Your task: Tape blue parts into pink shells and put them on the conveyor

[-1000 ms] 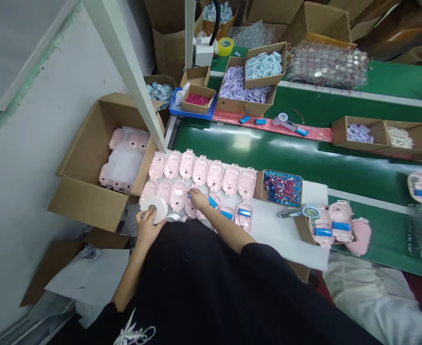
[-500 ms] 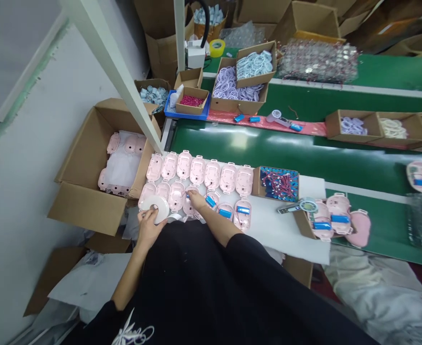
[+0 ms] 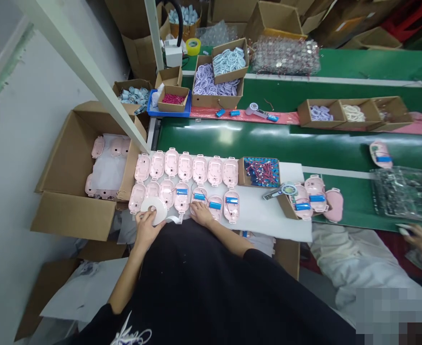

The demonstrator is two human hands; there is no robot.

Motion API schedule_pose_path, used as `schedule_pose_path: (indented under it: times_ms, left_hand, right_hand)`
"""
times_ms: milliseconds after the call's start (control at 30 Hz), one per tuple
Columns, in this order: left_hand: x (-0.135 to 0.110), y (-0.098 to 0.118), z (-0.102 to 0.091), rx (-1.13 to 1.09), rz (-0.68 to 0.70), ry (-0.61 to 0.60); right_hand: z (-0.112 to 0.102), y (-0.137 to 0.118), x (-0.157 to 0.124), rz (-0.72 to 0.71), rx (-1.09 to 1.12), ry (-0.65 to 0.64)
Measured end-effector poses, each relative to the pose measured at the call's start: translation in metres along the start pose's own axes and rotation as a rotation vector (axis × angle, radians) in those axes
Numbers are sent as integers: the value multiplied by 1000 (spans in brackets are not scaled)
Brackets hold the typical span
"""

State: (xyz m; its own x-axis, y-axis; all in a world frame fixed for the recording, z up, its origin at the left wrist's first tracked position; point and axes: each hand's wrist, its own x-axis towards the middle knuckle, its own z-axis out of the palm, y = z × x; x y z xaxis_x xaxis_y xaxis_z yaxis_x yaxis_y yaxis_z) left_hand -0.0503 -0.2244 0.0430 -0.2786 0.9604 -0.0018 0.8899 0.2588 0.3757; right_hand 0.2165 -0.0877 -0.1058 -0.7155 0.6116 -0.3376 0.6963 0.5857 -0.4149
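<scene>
My left hand point(image 3: 146, 229) grips a roll of white tape point(image 3: 144, 205), with a loose strip point(image 3: 175, 219) trailing right from it. At the lower end of a pink plastic shell point(image 3: 204, 190) my right hand point(image 3: 201, 214) has its fingers bent over the edge; a blue battery point(image 3: 199, 196) lies in that shell. To its left is another pink shell with a blue battery point(image 3: 181, 191) inside. Two more battery-filled shells point(image 3: 231, 213) sit on the right. The remaining pink shells point(image 3: 171, 163) stand in two rows, open side up, without batteries.
A carton of wired blue batteries point(image 3: 261, 172) stands behind the white foam sheet point(image 3: 254, 211). A small handheld fan point(image 3: 283, 190) lies near a box of shells point(image 3: 286, 206). An open carton point(image 3: 70, 158) is at left; a green conveyor point(image 3: 211, 136) runs behind. A co-worker's hand point(image 3: 416, 235) shows at right.
My right hand has moved right from one shell to its neighbour, leaving a blue battery visible behind. The neighbouring shell now sits straighter. The view has shifted right, and a co-worker's hand has appeared.
</scene>
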Motion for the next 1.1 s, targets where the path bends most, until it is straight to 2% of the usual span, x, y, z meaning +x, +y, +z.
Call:
schedule_pose_path:
  times_ms: [167, 367, 500, 633, 767, 933, 1100]
  left_hand:
    - [1, 0, -1, -1, 15, -12]
    - [7, -8, -2, -1, 54, -52]
    - [21, -19, -3, -18, 102, -79]
    - [41, -32, -8, -37, 171, -126]
    - [60, -44, -16, -46, 238, -182]
    - [76, -57, -19, -55, 346, -231]
    - [86, -63, -7, -89, 394, -223]
  right_hand:
    - [7, -10, 12, 4, -45, -58]
    - [16, -26, 23, 180, -53, -22]
    - [24, -35, 9, 341, -13, 21]
    - [34, -42, -2, 389, 7, 14]
    - [34, -46, 3, 409, 5, 30]
    - [9, -49, 3, 348, 9, 107]
    - [-51, -39, -15, 293, 73, 248]
